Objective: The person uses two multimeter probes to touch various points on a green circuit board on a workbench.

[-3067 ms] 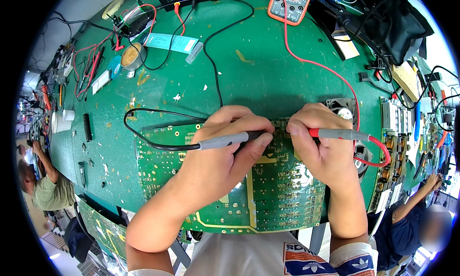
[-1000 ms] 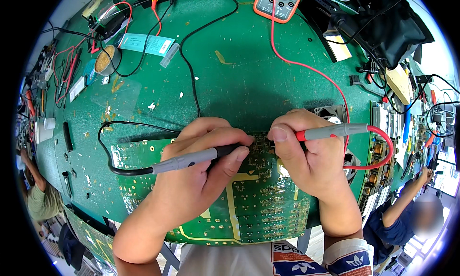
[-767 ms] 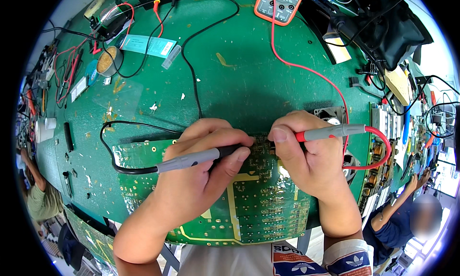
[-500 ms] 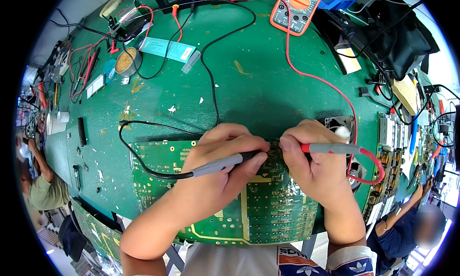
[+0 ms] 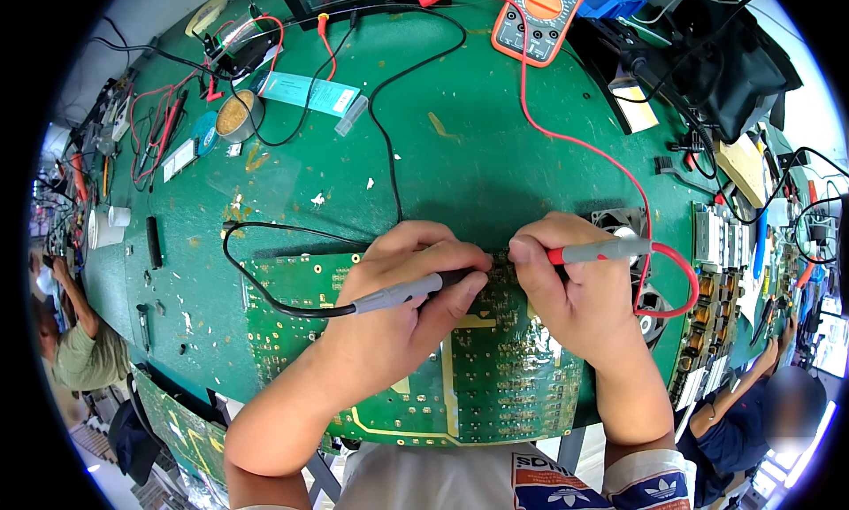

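Observation:
A large green circuit board (image 5: 416,413) lies on the bench near my body, with both my hands over its far part. My left hand (image 5: 398,289) is closed round a black test probe (image 5: 398,295) with a grey sleeve and a black lead. In my right hand (image 5: 575,298) is pinched a red test probe (image 5: 601,251), also grey-sleeved, its red lead looping back at the wrist. Both probe tips point toward the board's far edge, close together. My fingers hide the tips, so I cannot tell whether they touch the board.
An orange multimeter (image 5: 541,19) stands at the far edge of the green bench (image 5: 442,174). Far left are a round tin (image 5: 239,116) and a light-blue packet (image 5: 309,92). Fans (image 5: 653,311) and another board (image 5: 707,306) lie right. A co-worker (image 5: 752,430) sits at right, another person (image 5: 84,342) at left.
Both hands and their probes have shifted slightly left and away from me over the board. The grips look the same. The whole view has moved a little.

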`<state>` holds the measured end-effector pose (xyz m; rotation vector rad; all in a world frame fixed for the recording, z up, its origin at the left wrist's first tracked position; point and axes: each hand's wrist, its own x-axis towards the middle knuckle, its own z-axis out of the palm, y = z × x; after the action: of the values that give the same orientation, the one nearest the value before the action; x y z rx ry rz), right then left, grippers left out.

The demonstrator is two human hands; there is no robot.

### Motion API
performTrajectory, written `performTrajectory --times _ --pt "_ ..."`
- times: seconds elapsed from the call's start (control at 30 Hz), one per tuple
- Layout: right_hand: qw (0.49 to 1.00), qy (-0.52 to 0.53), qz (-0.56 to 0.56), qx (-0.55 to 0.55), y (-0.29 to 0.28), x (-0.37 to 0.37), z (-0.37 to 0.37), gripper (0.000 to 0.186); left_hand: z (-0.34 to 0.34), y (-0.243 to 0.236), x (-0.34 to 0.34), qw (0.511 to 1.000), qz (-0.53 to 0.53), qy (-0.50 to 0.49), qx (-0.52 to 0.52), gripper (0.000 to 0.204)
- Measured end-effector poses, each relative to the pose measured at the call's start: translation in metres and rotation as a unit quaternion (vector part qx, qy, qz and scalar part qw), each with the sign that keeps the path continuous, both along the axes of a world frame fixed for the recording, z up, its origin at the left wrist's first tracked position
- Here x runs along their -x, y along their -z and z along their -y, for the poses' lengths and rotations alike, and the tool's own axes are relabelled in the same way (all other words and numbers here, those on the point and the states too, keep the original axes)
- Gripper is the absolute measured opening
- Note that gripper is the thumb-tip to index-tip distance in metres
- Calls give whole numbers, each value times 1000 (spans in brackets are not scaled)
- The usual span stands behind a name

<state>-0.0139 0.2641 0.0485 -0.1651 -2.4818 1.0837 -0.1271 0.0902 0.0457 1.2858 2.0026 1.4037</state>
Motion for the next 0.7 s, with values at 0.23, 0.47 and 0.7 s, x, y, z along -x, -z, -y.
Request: performTrajectory --times 0.23,0.47,0.7 --pt "999 17 -18 29 1 0 2 9 2 0 -1 1000 7 -7 5 13" --pt "999 13 -20 39 0 0 1 9 1 7 0 999 -27 -20 -23 15" --pt "999 15 -16 39 2 -1 1 7 2 3 0 1000 15 -6 -2 12"
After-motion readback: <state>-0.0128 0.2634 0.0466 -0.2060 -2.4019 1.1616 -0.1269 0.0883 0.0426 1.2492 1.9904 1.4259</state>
